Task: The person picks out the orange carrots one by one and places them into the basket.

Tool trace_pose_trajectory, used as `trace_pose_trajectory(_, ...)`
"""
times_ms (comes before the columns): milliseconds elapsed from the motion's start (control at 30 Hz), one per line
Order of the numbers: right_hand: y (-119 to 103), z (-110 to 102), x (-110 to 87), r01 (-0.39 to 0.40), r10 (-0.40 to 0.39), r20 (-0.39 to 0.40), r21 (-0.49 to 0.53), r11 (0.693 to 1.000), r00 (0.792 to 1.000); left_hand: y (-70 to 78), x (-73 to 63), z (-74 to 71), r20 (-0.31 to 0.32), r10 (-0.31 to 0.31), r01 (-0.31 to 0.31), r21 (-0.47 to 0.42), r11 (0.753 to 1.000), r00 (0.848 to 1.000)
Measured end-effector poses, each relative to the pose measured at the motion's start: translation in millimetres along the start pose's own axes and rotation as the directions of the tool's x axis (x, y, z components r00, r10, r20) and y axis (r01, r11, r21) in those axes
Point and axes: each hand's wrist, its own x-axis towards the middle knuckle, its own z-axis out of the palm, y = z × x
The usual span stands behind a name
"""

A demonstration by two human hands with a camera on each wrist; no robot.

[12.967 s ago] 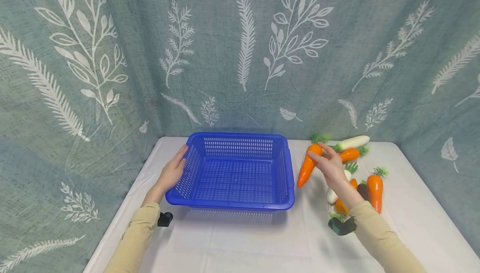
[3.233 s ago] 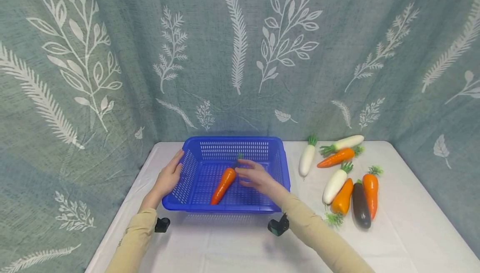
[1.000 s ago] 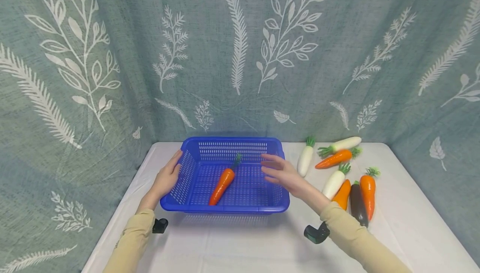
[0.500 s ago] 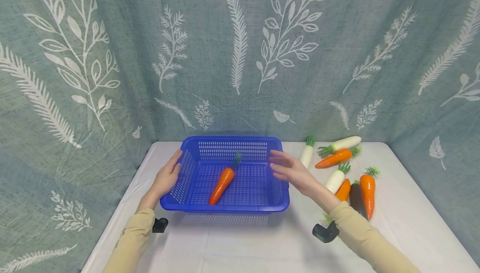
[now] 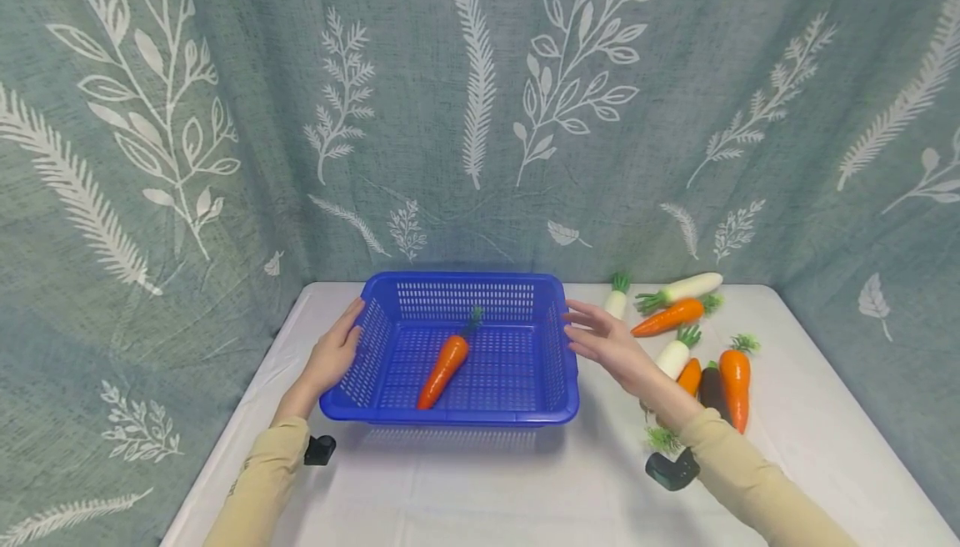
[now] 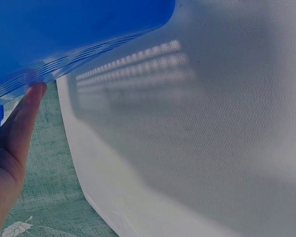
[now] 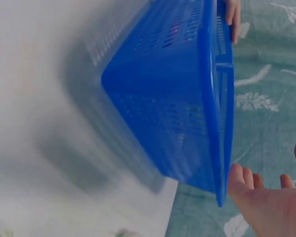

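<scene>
Blue basket (image 5: pixel 450 416) before me: smooth, faintly glossy plastic; the orange carrot (image 5: pixel 444 370) inside it looks like glossy, smooth plastic. Beneath the basket, a matt, finely textured white table covering (image 6: pixel 227 123); behind it, a matt, coarsely woven cloth curtain (image 5: pixel 431 105). My sleeves (image 5: pixel 258 480), either side of it, show matt, creased cloth.

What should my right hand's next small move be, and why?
I'd probably settle the right hand on the right rim of the blue basket. That hand holds nothing and its fingertips are right beside that rim, while the left hand rests at the opposite side. The carrot lies inside, so steadying both sides seems sensible.
</scene>
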Motion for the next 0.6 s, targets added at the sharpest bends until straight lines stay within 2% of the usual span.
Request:
trace_pose_trajectory(400, 8.0, -27.3, -9.1, 0.0, -0.006, -0.066, -0.09, 0.996, 0.998, 4.2, -3.2, -1.4, -0.004, -0.007, 0.007, -0.007, 1.0, 1.0)
trace_pose_trajectory(600, 16.2, -44.0, -15.3, -0.047, 0.036, -0.109, -0.106, 0.993, 0.993, 2.7, -2.9, -1.7, -0.011, 0.006, -0.006, -0.012, 1.0, 1.0)
